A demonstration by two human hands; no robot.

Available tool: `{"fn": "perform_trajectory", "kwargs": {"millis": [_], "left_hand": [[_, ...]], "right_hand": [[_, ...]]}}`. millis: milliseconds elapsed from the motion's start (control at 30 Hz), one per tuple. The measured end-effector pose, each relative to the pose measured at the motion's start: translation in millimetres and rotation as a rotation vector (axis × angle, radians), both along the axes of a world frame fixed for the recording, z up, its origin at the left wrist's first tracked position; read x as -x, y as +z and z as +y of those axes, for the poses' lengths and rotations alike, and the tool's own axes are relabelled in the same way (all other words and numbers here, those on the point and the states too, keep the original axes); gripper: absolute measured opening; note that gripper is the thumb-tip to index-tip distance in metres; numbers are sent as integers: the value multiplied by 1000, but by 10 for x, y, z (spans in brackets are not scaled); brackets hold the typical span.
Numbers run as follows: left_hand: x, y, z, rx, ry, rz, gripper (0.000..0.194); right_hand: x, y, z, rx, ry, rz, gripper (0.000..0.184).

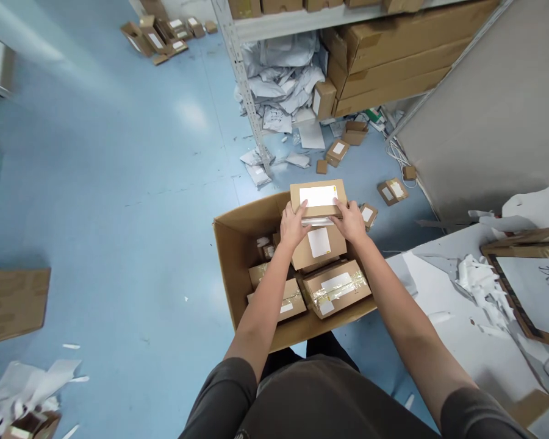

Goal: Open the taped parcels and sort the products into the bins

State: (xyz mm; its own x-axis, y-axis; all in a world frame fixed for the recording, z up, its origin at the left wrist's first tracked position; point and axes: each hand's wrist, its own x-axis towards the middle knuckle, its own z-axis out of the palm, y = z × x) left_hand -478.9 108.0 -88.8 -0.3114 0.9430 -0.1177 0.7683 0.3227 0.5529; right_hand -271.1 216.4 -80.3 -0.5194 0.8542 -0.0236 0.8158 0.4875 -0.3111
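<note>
A brown cardboard box (pixel 319 210) with a white label on top is held between my two hands, over the far side of a large open carton (pixel 232 256). My left hand (pixel 293 224) grips its left end, thumb on the label. My right hand (pixel 350 222) grips the right end the same way. Something white and flat shows just under the box's near edge; I cannot make out what it is. Below, inside the carton, lie several parcels: a labelled box (pixel 338 242), a taped box (pixel 336 288) and a smaller box (pixel 293 300) partly behind my left forearm.
A metal shelf (pixel 302 25) ahead holds cartons and grey mailing bags (pixel 283 79). Small boxes (pixel 337 151) lie scattered on the blue floor (pixel 141 213). At right, a white table (pixel 457 292) bears paper scraps and a framed panel (pixel 535 292). A closed carton (pixel 13 305) stands left.
</note>
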Motion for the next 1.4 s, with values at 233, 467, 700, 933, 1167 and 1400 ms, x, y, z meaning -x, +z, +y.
{"fn": "perform_trajectory", "kwargs": {"millis": [233, 467, 700, 933, 1167, 1400], "left_hand": [[119, 542, -562, -41, 29, 68, 85], [234, 927, -1341, -74, 31, 110, 80], [408, 1126, -2039, -67, 7, 128, 77], [520, 1138, -2603, -55, 28, 91, 88], [662, 982, -3041, -43, 38, 66, 89], [630, 940, -3211, -15, 104, 42, 82]], "right_hand": [[140, 551, -668, -58, 11, -47, 75], [287, 873, -1457, -92, -20, -38, 75], [432, 1020, -2179, -86, -27, -52, 80], [540, 973, -2744, -88, -55, -72, 85], [718, 916, -3133, -73, -37, -59, 87], [732, 863, -3206, -42, 49, -108, 92]]}}
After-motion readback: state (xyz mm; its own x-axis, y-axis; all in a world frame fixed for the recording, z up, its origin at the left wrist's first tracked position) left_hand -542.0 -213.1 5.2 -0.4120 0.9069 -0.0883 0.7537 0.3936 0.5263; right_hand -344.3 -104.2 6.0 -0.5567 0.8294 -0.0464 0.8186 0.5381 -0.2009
